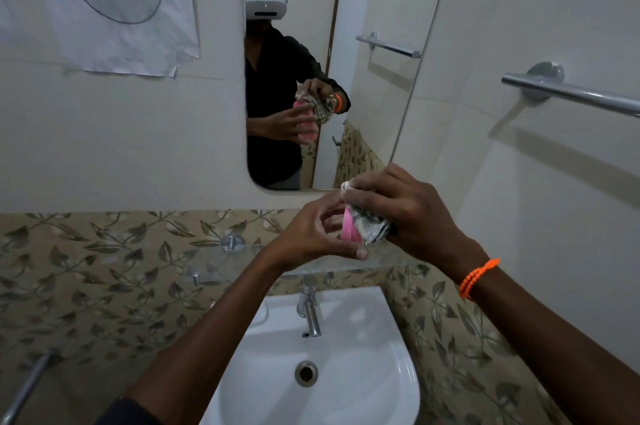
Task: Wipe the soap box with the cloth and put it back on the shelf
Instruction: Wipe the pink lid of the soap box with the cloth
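A pink soap box (349, 228) is held upright above the sink, just in front of the glass shelf (221, 260). My left hand (311, 234) grips it from the left, fingers curled round its edge and thumb under it. My right hand (398, 213) holds a crumpled checked cloth (370, 222) and presses it against the box's right side. Most of the box is hidden by the hands and cloth. The mirror (377, 2) reflects the same grip.
A white sink (388, 376) with a chrome tap (310, 312) lies below the hands. A towel bar (571, 95) juts from the right wall. A paper sheet marked 11 (104, 2) hangs at upper left. A metal pipe (27, 386) runs at lower left.
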